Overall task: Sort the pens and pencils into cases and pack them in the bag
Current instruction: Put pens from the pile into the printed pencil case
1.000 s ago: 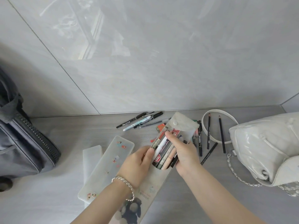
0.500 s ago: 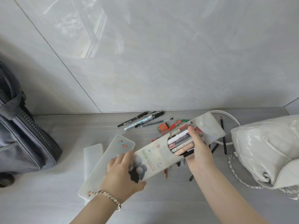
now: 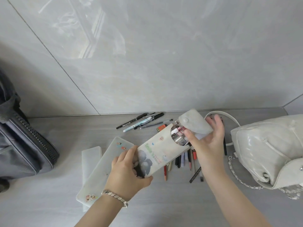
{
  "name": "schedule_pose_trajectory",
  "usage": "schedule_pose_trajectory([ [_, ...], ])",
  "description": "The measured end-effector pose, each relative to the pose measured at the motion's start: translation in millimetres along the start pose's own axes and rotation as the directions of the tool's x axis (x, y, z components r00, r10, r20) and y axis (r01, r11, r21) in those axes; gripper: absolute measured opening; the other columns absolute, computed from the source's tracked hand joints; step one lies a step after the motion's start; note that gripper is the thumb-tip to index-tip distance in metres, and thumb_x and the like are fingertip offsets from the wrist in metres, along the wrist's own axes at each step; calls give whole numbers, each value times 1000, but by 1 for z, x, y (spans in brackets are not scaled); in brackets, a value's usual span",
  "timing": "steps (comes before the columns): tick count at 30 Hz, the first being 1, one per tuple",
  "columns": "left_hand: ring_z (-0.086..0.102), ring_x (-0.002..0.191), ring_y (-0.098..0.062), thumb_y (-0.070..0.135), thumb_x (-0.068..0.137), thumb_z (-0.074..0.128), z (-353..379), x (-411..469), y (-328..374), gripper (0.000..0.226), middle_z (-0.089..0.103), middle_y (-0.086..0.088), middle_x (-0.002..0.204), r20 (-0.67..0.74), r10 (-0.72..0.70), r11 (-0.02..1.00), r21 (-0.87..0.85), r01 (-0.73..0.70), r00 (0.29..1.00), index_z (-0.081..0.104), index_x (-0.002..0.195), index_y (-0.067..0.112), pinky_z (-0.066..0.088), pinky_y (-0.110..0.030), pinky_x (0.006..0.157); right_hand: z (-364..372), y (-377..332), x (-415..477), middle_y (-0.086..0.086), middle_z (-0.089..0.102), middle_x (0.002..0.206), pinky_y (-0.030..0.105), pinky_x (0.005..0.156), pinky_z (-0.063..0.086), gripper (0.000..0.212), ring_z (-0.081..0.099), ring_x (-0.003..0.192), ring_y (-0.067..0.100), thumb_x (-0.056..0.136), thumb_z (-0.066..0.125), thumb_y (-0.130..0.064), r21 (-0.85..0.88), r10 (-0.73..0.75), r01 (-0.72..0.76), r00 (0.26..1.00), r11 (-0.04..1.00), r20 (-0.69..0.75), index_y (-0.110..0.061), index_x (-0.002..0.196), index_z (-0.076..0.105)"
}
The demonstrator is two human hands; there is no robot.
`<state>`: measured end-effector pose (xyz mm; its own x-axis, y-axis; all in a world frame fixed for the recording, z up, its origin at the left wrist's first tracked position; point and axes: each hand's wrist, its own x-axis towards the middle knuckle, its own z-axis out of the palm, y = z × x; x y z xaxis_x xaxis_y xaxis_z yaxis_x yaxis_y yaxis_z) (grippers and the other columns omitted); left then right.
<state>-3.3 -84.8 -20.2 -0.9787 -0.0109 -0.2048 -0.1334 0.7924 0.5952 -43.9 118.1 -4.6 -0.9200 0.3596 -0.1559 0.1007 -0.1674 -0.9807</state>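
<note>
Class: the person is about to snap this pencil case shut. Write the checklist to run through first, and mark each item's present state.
1. Pencil case held firmly at its bottom end by the left hand: ok.
2. Right hand on the flap, ready to fold it: ok.
3. Pens inside sit below the opening so the flap clears: cannot tell.
4. Flap snapped shut: not ok, still open.
5. All loose pens packed away: not ok, many lie on the floor.
6. White bag open to receive the case: cannot tell.
</note>
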Motion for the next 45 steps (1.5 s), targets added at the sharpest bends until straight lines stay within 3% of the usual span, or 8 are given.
schedule_pose_trajectory([
  [7, 38, 99, -13, 40, 54, 82, -2, 8, -4, 93, 46, 12, 106, 37, 26, 998, 54, -28, 999, 38, 135, 25, 27, -17, 84, -5, 10, -12, -9, 58, 125, 34, 103, 43, 46, 53, 118, 4, 67, 67, -50, -237, -39, 88, 978, 968, 205, -45, 110, 52],
  [13, 37, 98, -15, 34, 51, 82, -2, 4, -12, 92, 45, 15, 104, 19, 63, 995, 71, -64, 998, 41, 133, 24, 32, -22, 86, -3, 8, -29, -33, 53, 114, 6, 93, 36, 45, 48, 113, -12, 69, 52, -59, -415, -52, 205, 935, 886, 350, -46, 112, 52],
  [20, 46, 97, -22, 31, 49, 58, -11, 8, -31, 69, 48, 14, 107, -138, 431, 871, 321, -372, 892, 48, 117, 29, 56, -40, 70, -19, -4, -7, -42, 32, 124, -5, 95, 18, 39, 30, 118, -23, 80, 65, -40, -600, 52, 520, 728, 608, 683, -44, 118, 57],
  [25, 39, 97, -20, 29, 34, 74, -13, 13, -23, 86, 42, 12, 107, -79, 468, 815, 423, -395, 880, 45, 116, 32, 54, -40, 57, -20, 2, -8, -37, 49, 113, 11, 82, 39, 15, 53, 105, -1, 76, 73, -30, -588, 35, 475, 758, 654, 651, -40, 86, 68],
  [29, 39, 97, -21, 31, 34, 74, -11, 13, -23, 88, 42, 11, 106, -72, 482, 790, 466, -398, 873, 45, 117, 34, 55, -40, 57, -23, 9, -14, -33, 54, 115, 3, 87, 37, 32, 47, 115, -7, 70, 79, -21, -497, 6, 408, 769, 766, 640, -49, 63, 65],
  [32, 40, 97, -21, 29, 32, 78, -11, 8, -15, 88, 42, 10, 105, -111, 511, 781, 473, -407, 852, 46, 114, 34, 53, -39, 56, -24, 14, -18, -25, 62, 109, 8, 95, 37, 8, 55, 111, -3, 65, 76, -33, -377, -122, 421, 784, 825, 609, -38, 70, 72],
  [38, 43, 99, -23, 25, 39, 79, -8, -1, -8, 80, 44, 4, 109, -228, 592, 745, 522, -416, 773, 48, 113, 30, 51, -38, 60, -24, 23, -26, -13, 65, 106, 8, 85, 45, 15, 62, 102, 2, 69, 76, -13, -269, -311, 514, 778, 815, 546, -25, 77, 72],
  [45, 47, 98, -26, 13, 53, 72, -12, -5, 2, 64, 47, -1, 108, -367, 693, 676, 630, -382, 621, 52, 112, 29, 44, -38, 64, -26, 20, -31, -24, 59, 112, 26, 86, 52, 10, 60, 109, 9, 84, 64, -31, -185, -515, 676, 685, 713, 516, -21, 84, 68],
])
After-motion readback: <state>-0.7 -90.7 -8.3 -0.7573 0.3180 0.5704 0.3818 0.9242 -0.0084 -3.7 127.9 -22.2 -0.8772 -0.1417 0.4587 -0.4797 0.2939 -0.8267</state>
